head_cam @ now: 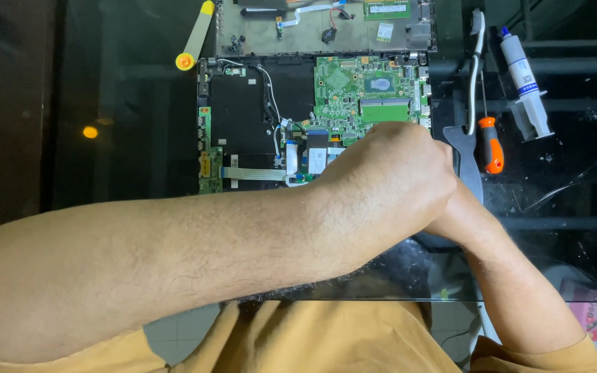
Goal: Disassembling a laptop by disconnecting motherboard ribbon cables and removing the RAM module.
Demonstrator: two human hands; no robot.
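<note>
An opened laptop base [243,117] lies on a dark glass table, showing a green motherboard [354,90], black shielding and a flat white ribbon cable [253,174]. My left hand [388,169] reaches across from the left and rests over the laptop's lower right corner, knuckles up, fingers hidden. My right hand [459,207] comes up from the lower right and meets the left one there. Only its wrist shows; the fingers are tucked under the left hand. What either hand holds cannot be seen.
Right of the laptop lie a grey flat pry tool [469,162], an orange-handled screwdriver [490,145] and a white syringe [523,76]. A yellow plastic lever [195,38] sits at the upper left. A second grey laptop panel [312,38] with small parts lies beyond.
</note>
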